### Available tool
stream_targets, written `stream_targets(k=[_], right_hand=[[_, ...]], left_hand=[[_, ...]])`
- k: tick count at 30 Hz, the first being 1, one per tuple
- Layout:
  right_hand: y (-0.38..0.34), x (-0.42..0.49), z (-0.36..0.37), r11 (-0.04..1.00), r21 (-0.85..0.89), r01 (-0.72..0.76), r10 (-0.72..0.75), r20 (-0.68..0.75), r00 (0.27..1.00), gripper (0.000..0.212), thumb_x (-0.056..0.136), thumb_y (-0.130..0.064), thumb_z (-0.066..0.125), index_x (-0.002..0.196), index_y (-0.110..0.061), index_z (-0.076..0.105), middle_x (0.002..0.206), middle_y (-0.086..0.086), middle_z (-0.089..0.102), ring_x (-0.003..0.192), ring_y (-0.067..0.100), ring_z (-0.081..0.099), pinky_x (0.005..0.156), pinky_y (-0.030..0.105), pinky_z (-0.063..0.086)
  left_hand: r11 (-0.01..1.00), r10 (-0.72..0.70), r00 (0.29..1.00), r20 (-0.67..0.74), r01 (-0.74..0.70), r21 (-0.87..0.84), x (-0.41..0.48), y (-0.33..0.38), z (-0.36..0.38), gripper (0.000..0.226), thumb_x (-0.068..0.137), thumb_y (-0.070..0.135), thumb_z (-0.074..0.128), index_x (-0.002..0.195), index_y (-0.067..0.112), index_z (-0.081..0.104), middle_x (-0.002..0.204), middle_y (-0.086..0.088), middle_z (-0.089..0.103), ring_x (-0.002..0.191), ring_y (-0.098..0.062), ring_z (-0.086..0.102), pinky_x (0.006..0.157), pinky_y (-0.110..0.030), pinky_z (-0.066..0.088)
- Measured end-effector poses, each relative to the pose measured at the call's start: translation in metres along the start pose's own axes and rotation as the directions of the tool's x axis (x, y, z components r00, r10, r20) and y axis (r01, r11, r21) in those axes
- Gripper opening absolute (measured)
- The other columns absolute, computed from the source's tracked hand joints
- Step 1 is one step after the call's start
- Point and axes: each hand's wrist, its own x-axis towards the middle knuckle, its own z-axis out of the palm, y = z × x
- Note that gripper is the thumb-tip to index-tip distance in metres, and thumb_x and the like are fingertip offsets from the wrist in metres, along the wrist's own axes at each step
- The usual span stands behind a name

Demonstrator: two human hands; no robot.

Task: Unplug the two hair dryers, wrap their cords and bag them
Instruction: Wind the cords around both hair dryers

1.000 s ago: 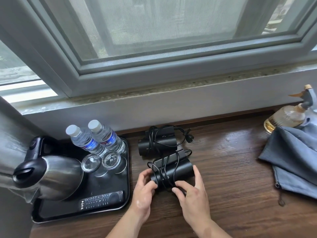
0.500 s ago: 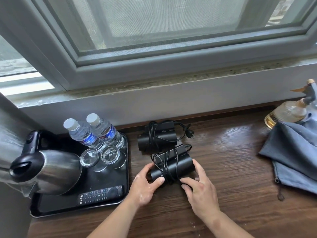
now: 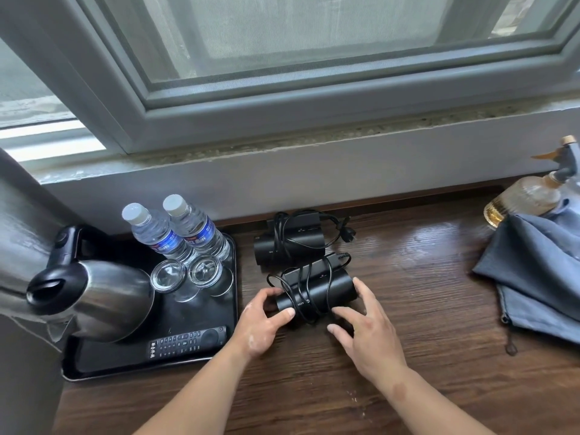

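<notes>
Flanking the nearer hair dryer (image 3: 317,292), left hand (image 3: 262,322) grips it while straight-fingered right hand (image 3: 370,334) touches it.

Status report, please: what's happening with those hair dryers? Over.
Left hand grips near dryer; right hand open, touching it. Far dryer wrapped too. Grey bag at right.
</notes>
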Motion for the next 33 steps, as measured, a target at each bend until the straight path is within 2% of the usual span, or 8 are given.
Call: stream_targets(k=[3,7,12,18,21,24,29,33], right_hand=[[-0.003,-0.001,-0.007,1.000,0.023,-0.018,0.018,0.016,1.000,0.039,0.087,-0.054,0.068,0.119,-0.034,0.067,0.164,-0.010,0.011,0.147,0.012,0.029,0.108,0.034,0.045],[-0.006,0.000,-0.012,0.997,0.052,-0.050,0.048,0.037,0.998,0.033,0.084,-0.053,0.071,0.110,-0.034,0.061,0.163,-0.011,0.014,0.146,0.012,0.031,0.107,0.032,0.045],[-0.007,0.001,-0.017,0.993,0.084,-0.085,0.082,0.043,0.996,0.035,0.083,-0.050,0.073,0.109,-0.036,0.052,0.160,-0.015,0.015,0.141,0.010,0.037,0.102,0.031,0.048],[-0.002,-0.003,-0.021,0.993,0.068,-0.096,0.092,0.055,0.994,0.037,0.085,-0.051,0.071,0.111,-0.036,0.051,0.161,-0.014,0.014,0.141,0.011,0.037,0.105,0.033,0.046],[0.006,-0.017,-0.032,0.988,0.085,-0.132,0.128,0.046,0.991,0.037,0.084,-0.051,0.072,0.111,-0.035,0.052,0.160,-0.015,0.015,0.141,0.010,0.037,0.107,0.035,0.045],[0.019,-0.044,-0.052,0.982,0.056,-0.180,0.180,0.012,0.984,0.036,0.085,-0.050,0.071,0.110,-0.034,0.053,0.160,-0.012,0.019,0.140,0.012,0.040,0.107,0.034,0.043],[0.057,-0.100,-0.090,0.945,-0.013,-0.327,0.326,-0.070,0.943,0.039,0.086,-0.053,0.067,0.116,-0.032,0.054,0.158,-0.011,0.024,0.138,0.015,0.042,0.104,0.033,0.042],[0.088,-0.137,-0.117,0.896,-0.013,-0.443,0.437,-0.142,0.888,0.041,0.088,-0.053,0.065,0.121,-0.032,0.054,0.155,-0.009,0.029,0.138,0.017,0.042,0.107,0.033,0.041]], left_hand=[[0.992,-0.043,0.998,-0.052,0.037,-0.122,-0.004,-0.005,-0.002,0.048,0.072,0.030,0.083,0.115,0.028,0.063,0.115,0.008,0.070,0.106,-0.004,0.067,0.101,-0.031,0.051],[0.957,-0.080,0.993,-0.082,0.054,-0.283,-0.008,-0.009,-0.002,0.051,0.064,0.025,0.079,0.111,0.018,0.061,0.119,-0.003,0.069,0.107,-0.013,0.071,0.103,-0.039,0.053],[0.951,-0.083,0.992,-0.090,0.051,-0.306,-0.011,-0.009,0.001,0.051,0.064,0.022,0.076,0.113,0.017,0.061,0.117,0.002,0.068,0.107,-0.010,0.070,0.103,-0.038,0.053],[0.929,-0.129,0.985,-0.117,0.079,-0.363,-0.018,-0.011,-0.001,0.047,0.065,0.022,0.074,0.110,0.015,0.062,0.116,-0.005,0.068,0.100,-0.016,0.070,0.098,-0.045,0.056],[0.946,-0.122,0.984,-0.133,0.074,-0.316,-0.037,-0.008,-0.005,0.035,0.075,0.018,0.077,0.106,0.017,0.062,0.115,-0.006,0.065,0.092,-0.015,0.068,0.084,-0.040,0.060],[0.975,-0.073,0.987,-0.144,0.040,-0.217,-0.054,0.000,-0.012,0.023,0.087,0.005,0.073,0.104,0.015,0.063,0.109,-0.007,0.067,0.097,-0.023,0.068,0.075,-0.037,0.059],[0.991,0.105,0.994,0.010,-0.104,-0.085,-0.062,0.044,-0.006,0.027,0.084,0.003,0.075,0.104,0.016,0.063,0.102,-0.007,0.070,0.097,-0.026,0.068,0.086,-0.046,0.057],[0.979,0.204,0.965,0.165,-0.205,-0.013,-0.057,0.088,0.023,0.032,0.081,0.013,0.080,0.106,0.022,0.063,0.103,-0.003,0.071,0.099,-0.023,0.067,0.090,-0.045,0.056]])
